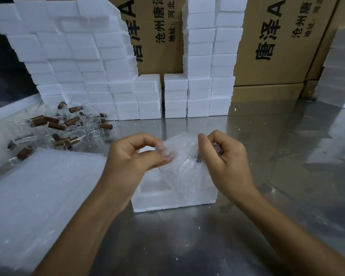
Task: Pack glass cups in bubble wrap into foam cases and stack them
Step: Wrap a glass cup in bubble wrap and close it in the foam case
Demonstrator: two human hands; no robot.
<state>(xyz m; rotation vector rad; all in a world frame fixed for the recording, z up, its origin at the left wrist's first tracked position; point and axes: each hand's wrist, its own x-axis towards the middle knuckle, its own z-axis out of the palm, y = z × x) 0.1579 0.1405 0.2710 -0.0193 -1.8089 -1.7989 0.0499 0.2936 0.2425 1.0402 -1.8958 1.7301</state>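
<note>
Over on the left a stack of bubble wrap sheets (38, 196) lies on the steel surface (267, 206), with loose glass cups (68, 124) with brown handles heaped just behind it and a wall of stacked foam cases (84, 62) beyond. In the middle the left hand (135, 158) pinches the bubble wrap (179, 156) between thumb and curled fingers (163, 150), the bundle sitting in the right-hand pocket of an open foam case (173, 198) — the left pocket shows bare. The right hand (225, 156) curls tightly round the bundle's other side, where a dark handle shows through — cardboard boxes (277, 40) stand behind.
</note>
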